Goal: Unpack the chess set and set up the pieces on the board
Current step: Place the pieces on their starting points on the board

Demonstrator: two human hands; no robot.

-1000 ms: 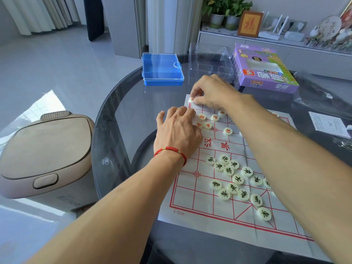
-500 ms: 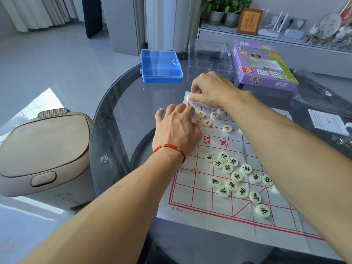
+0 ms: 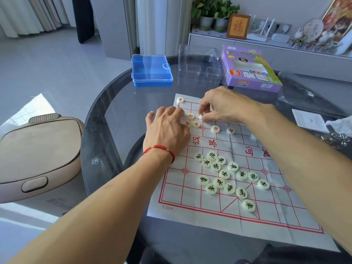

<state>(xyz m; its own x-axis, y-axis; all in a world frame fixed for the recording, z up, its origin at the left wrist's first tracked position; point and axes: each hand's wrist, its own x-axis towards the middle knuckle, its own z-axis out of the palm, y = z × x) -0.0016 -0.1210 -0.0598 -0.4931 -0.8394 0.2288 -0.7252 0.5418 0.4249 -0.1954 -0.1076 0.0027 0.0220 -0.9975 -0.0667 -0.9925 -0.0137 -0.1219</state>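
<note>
I see right hand pinching a red piece, left hand flat, fingers straight; sleeve-less forearm sweep could scatter black pieces.

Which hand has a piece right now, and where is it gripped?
The right hand pinches a red-marked piece by its rim, thumb and fingertips. The left hand lies flat on the board, holding nothing.

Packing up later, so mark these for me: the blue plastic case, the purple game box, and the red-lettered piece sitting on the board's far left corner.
blue plastic case (image 3: 151,70): head view, middle of its clear lid.
purple game box (image 3: 250,72): head view, its top face.
corner piece (image 3: 180,100): head view, centre of its round face.
</note>
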